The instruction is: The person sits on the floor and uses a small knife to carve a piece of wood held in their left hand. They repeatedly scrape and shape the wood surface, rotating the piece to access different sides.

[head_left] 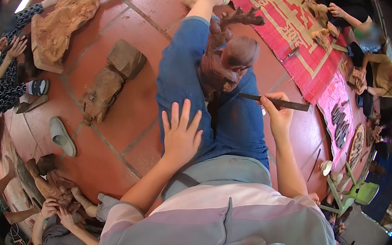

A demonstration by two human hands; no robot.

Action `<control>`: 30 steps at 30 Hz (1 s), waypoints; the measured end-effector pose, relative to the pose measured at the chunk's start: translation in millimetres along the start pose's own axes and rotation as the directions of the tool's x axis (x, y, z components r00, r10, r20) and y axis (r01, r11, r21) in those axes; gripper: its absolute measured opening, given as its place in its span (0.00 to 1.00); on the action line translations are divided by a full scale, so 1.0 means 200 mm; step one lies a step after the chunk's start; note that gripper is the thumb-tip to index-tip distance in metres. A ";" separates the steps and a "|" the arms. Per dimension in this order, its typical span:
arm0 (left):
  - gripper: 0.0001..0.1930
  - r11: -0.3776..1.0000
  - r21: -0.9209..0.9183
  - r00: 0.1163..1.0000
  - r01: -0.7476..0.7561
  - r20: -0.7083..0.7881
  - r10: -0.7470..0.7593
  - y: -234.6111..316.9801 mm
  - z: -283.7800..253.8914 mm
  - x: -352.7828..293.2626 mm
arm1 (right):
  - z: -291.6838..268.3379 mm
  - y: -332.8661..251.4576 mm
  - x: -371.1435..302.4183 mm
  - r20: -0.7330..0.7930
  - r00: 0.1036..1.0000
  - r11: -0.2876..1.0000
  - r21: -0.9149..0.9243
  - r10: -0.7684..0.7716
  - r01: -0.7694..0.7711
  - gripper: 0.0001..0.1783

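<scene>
A reddish-brown wood carving (213,73) with a rounded top and a branching, antler-like part stands between my blue-trousered legs. My left hand (180,133) lies flat on my left thigh, fingers spread, holding nothing. In my right hand (277,113) is a long, dark, flat bar-like tool (294,105), pinched between thumb and fingers above my right thigh. Its thin end points left, close to the carving's lower side; whether it touches the wood I cannot tell.
On the tiled floor to the left lie rough wood blocks (105,88) and a grey slipper (62,136). A large pale carving (67,25) stands farther left. At right are a red patterned mat (284,31), tools on pink cloth (340,122) and a green stool (362,192). Other people work around.
</scene>
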State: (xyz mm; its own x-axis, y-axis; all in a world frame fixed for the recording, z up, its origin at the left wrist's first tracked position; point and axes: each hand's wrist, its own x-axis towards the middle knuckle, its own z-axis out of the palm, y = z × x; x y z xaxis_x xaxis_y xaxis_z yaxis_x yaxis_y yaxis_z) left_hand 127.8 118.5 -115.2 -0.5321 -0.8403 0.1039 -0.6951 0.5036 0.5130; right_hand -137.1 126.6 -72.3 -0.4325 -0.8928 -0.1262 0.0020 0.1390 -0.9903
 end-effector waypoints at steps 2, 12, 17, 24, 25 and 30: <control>0.13 0.990 -0.061 0.987 -0.126 0.089 0.131 0.01 -0.02 -0.04 | 0.02 0.00 -0.03 0.012 1.000 1.000 -0.007 0.021 -0.021 0.08; 0.51 0.672 -0.687 0.935 -0.277 -0.355 0.023 -0.11 -0.29 0.53 | 0.07 0.01 -0.07 0.080 0.996 0.992 0.123 -0.038 0.028 0.05; 0.62 0.392 -0.903 0.980 -0.173 -0.119 0.160 -0.08 -0.30 0.80 | 0.05 -0.02 -0.06 0.072 0.994 0.959 0.278 -0.080 0.058 0.05; 0.46 0.386 -0.909 0.982 -0.156 -0.185 -0.038 0.03 -0.19 0.79 | 0.01 -0.08 -0.11 -0.125 0.977 0.954 0.226 -0.173 0.198 0.09; 0.45 0.415 -0.895 0.961 -0.164 -0.240 -0.138 0.07 -0.18 0.76 | 0.01 -0.11 -0.11 -0.148 0.966 0.946 0.217 -0.210 0.239 0.08; 0.39 0.545 -0.834 0.844 -0.087 -0.352 -0.403 0.16 -0.07 0.68 | 0.10 -0.19 -0.11 -0.068 0.808 0.795 0.149 -0.585 0.588 0.06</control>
State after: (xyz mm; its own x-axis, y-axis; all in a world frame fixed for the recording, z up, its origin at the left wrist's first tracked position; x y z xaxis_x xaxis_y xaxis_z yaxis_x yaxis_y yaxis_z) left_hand 40.3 17.4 -72.3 0.0015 -0.9835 0.1811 0.0705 0.1807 0.9810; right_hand -110.5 132.8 -33.2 -0.4119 -0.7735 0.4817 -0.1185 -0.4787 -0.8700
